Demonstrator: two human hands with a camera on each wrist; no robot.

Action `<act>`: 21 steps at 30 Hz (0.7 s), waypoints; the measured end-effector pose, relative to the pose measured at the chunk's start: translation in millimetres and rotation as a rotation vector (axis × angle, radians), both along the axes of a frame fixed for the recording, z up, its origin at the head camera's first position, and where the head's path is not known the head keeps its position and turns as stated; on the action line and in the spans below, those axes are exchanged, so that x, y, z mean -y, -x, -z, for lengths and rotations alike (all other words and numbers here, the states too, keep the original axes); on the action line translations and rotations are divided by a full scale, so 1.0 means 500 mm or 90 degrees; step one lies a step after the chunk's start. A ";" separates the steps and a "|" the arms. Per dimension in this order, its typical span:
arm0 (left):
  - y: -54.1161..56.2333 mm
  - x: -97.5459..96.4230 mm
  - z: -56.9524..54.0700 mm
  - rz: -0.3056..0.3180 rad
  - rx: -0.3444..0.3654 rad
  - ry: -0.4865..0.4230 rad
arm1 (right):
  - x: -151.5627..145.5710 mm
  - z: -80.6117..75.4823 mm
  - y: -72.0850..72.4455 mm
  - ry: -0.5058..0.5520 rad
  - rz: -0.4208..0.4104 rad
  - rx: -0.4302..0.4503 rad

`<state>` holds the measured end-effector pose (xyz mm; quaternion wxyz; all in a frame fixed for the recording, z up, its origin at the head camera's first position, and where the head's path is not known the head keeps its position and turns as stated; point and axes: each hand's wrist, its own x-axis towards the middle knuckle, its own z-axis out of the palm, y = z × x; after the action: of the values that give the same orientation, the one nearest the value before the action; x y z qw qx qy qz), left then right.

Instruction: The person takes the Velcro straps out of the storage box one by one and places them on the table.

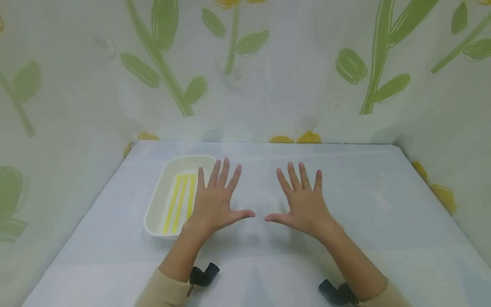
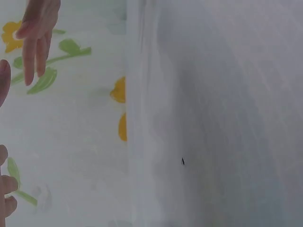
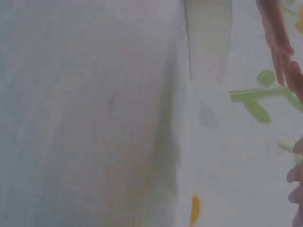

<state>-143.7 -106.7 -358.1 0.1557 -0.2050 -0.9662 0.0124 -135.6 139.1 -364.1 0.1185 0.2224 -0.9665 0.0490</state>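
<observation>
My left hand [image 1: 214,205] is held up over the table, fingers straight and spread, palm facing away. It holds nothing and overlaps the right side of a white tray [image 1: 155,211] in the head view. Yellow stripes [image 1: 178,200] run along the tray's bottom; part of them is hidden behind the hand. My right hand [image 1: 307,209] is raised in the same way, spread and holding nothing. The two thumbs point toward each other, with a small gap between them. In the right wrist view the tray's side [image 3: 208,42] shows at the top.
A pale cloth covers the table [image 1: 383,204]. Behind it hangs a light curtain-like backdrop [image 1: 287,85] with green stems and yellow flowers, which continues down both sides. Dark wrist-camera mounts [image 1: 205,274] sit at both forearms, near the beige sleeves [image 1: 163,290].
</observation>
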 end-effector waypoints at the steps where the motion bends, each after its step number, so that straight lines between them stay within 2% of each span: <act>1: -0.001 0.005 0.000 -0.002 0.000 0.000 | 0.005 0.000 0.001 0.000 -0.004 -0.004; 10: -0.012 0.039 0.001 -0.019 -0.017 -0.006 | 0.044 -0.003 0.009 -0.010 -0.020 -0.005; 21: -0.021 0.068 0.011 -0.027 -0.011 -0.008 | 0.072 0.005 0.010 -0.008 -0.030 0.001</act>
<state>-132.9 -140.9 -363.4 0.1652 -0.1833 -0.9690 0.0113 -140.5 103.0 -366.6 0.1153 0.2459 -0.9613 0.0461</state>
